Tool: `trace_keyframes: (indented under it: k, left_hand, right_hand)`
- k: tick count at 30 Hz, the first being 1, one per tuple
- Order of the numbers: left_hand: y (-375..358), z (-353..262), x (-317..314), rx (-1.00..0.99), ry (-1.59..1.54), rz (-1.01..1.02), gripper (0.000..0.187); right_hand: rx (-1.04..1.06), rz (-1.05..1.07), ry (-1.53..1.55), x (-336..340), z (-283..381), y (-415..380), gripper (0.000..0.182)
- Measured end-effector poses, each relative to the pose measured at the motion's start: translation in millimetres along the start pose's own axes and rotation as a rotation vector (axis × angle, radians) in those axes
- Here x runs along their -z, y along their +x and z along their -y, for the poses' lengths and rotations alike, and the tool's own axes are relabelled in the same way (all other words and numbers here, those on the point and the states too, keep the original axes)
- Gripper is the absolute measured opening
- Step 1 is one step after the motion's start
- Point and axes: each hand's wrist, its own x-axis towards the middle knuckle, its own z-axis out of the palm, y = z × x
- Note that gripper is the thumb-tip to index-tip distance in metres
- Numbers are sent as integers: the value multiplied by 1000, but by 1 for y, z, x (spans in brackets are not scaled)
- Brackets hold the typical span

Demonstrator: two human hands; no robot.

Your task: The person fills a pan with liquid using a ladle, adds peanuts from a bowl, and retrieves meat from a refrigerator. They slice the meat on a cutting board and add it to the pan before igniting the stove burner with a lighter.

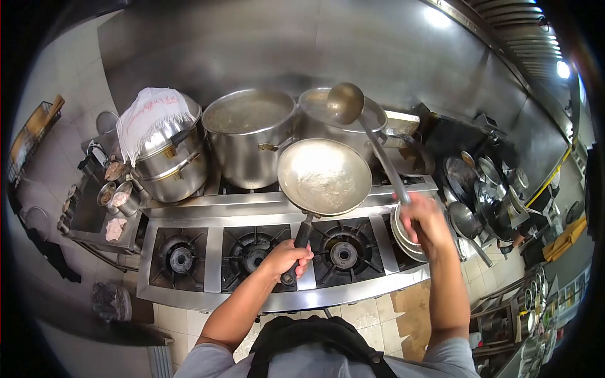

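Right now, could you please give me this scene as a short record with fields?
Left grip: closed around the handle of a pan
Right grip: closed around the handle of a ladle
Pan contents: unclear through glare
Stove: burners in front, large pots behind
Leftmost pot: cloth draped over its top

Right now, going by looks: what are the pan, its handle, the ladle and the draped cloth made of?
Pan: likely metal, maybe coated; pale inside with strong glare.
Handle: possibly plastic or wood; dark, little shine.
Ladle: probably stainless steel; smooth, dull metallic sheen.
Cloth: woven fabric, perhaps cotton; white, matte, soft folds, fringed edge.
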Motion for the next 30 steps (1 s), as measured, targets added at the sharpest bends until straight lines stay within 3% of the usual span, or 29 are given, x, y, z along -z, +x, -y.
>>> trace_keyframes:
  k: [2, 6, 10, 13, 15, 16, 19, 25, 30]
  left_hand:
    - [3, -3, -3, -9, -1, -6, 14]
    - [8, -6, -6, -1, 18, -24, 15]
    - [10, -6, -4, -4, 9, -5, 15]
    - [10, -9, -4, -3, 22, -13, 13]
    - [7, -14, -6, -6, 30, -13, 12]
    - [6, -16, -6, -8, 39, -13, 12]
    - [8, -17, 0, -8, 62, -15, 10]
    - [10, -20, 4, -7, 63, 15, 10]
    - [14, -24, 7, -2, 47, 47, 11]
  right_hand:
    - [67, 43, -300, 4, 22, 50, 13]
    - [51, -57, -611, -9, 37, 122, 12]
    - [-49, -63, -668, -13, 33, 166, 14]
    - [-146, -39, -430, -12, 35, 189, 12]
    - [-279, 75, 323, -4, 43, 201, 13]
    - [-365, 109, 537, -1, 52, 203, 6]
    - [-304, 155, 950, -2, 68, 199, 42]
    - [-246, 193, 1218, -9, 90, 187, 59]
    - [-207, 189, 1161, -18, 102, 154, 64]
